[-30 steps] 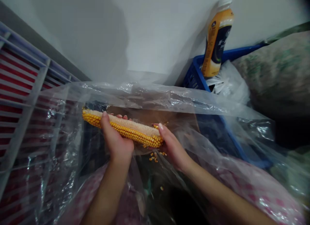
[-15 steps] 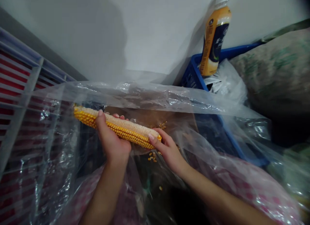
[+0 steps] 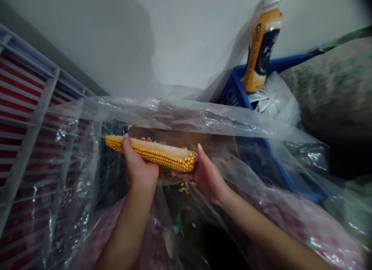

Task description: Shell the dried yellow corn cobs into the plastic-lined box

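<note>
A yellow corn cob (image 3: 162, 156) lies slantwise across my view, with a pale strip bare of kernels along its upper side and rows of kernels below. My left hand (image 3: 139, 165) is closed around its left part, thumb in front and fingertips showing over the far side. At the right end of the cob, my right hand (image 3: 207, 175) is open, its thumb raised clear and its fingers stretched out beneath the end. Whether those fingers touch the cob I cannot tell. Loose corn kernels (image 3: 184, 187) lie below on clear plastic sheeting (image 3: 180, 118).
On the left stands a pale slatted rack (image 3: 43, 99) with red behind it. A blue basket (image 3: 241, 85) at the right holds an orange-and-navy bottle (image 3: 263, 49) and a white plastic bag (image 3: 280, 101). Beside it is a large patterned sack (image 3: 331, 80). Pink-checked fabric (image 3: 305, 227) shows under the plastic.
My right thumb has lifted off the cob, and the fingers have opened out under its end. The cob has shifted slightly right and turned, showing more kernels at its right end.
</note>
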### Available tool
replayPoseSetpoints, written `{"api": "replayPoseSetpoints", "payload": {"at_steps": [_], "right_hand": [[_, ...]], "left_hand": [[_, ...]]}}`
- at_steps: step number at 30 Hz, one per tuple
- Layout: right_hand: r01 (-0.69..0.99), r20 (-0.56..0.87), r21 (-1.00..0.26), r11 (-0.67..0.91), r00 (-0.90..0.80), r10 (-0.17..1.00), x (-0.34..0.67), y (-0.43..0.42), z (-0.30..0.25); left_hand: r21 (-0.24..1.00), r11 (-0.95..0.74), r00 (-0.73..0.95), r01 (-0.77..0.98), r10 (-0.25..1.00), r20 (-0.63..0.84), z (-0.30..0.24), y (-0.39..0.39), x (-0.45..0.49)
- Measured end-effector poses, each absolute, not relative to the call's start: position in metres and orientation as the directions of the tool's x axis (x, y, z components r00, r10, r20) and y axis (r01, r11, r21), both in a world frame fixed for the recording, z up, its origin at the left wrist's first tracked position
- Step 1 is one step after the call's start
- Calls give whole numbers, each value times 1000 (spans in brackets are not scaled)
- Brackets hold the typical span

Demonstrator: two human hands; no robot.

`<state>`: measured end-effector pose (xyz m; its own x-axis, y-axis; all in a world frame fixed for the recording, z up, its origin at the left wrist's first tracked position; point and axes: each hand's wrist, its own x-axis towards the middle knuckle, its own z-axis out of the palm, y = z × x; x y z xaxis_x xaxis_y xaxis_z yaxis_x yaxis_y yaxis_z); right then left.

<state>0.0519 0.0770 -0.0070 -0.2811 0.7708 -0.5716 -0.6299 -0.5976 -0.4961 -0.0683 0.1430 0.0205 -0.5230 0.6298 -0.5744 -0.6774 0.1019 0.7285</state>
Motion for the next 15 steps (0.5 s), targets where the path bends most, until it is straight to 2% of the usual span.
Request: {"api": "replayPoseSetpoints", "payload": {"at_steps": [7,10,15], "right_hand": [[-700,-394,-501,-509,-339,854,57,71,-7],[-699,-395,-486,-525,-361,845,58,70,-4],[-704,-386,-363,-611,-483,786,62,69,-2]], "left_hand": [[740,145,-489,-657,666,-564,13,149,-81],[733,125,-494,-669,662,-564,17,149,-81],[737,75,-495,-672,694,-523,27,148,-80]]}}
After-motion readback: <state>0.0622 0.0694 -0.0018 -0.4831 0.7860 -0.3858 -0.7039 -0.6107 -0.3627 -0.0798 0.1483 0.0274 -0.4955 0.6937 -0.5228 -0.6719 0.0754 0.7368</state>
